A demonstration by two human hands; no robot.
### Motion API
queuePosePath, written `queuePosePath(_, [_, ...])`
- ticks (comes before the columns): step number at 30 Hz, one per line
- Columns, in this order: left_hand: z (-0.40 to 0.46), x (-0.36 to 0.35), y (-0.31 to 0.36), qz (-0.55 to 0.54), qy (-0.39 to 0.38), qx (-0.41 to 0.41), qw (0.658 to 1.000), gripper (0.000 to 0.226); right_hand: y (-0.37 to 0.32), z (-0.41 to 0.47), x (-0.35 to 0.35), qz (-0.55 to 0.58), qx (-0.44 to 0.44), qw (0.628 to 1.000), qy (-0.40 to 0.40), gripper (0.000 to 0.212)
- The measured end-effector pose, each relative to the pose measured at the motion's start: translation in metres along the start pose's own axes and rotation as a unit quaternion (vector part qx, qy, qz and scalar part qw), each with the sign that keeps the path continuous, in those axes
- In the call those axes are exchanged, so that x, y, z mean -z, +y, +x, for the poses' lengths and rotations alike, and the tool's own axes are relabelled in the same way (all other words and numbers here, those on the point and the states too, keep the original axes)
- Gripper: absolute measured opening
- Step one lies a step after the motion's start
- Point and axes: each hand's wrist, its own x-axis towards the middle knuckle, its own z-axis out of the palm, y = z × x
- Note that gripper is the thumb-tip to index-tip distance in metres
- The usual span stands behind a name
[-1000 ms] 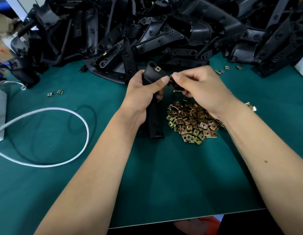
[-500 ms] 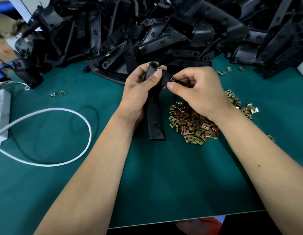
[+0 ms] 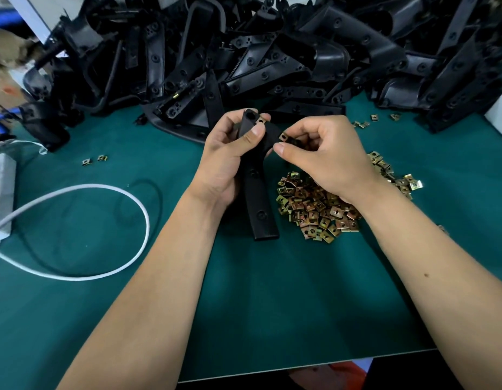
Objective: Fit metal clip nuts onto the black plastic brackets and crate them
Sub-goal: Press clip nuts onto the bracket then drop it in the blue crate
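Single head-worn wide-angle view, no second view to overlap. Looks forward and down over green tabletop (image 3: 272, 291) from person's side. Close range: both forearms enter from bottom edge, left hand (image 3: 230, 161) and right hand (image 3: 325, 159) near frame centre. Bracket heap (image 3: 272, 52) fills top edge. Edges bowed by lens.

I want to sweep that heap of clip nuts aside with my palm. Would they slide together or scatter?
Probably scatter: the clip nut heap is loose, small separate pieces, with strays already at its edge. They look thin, so likely light, sliding easily over the green mat.
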Motion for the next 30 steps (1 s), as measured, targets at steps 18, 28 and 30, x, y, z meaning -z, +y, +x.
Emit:
queuePosePath(18, [0.006, 0.012, 0.006, 0.006, -0.092, -0.039, 0.995, 0.020, -0.002, 0.000, 0.004, 0.034, 0.029, 0.999, -0.018, 0.010])
queuePosePath(28, [-0.005, -0.008, 0.003, 0.101, 0.014, -0.019, 0.995, 0.016, -0.005, -0.004, 0.005, -0.061, 0.025, 0.997, 0.034, 0.009])
queuePosePath(30, [-0.005, -0.019, 0.006, 0.161, 0.032, -0.019, 0.986, 0.015, -0.009, -0.008, 0.010, -0.066, 0.016, 0.997, 0.047, 0.016])
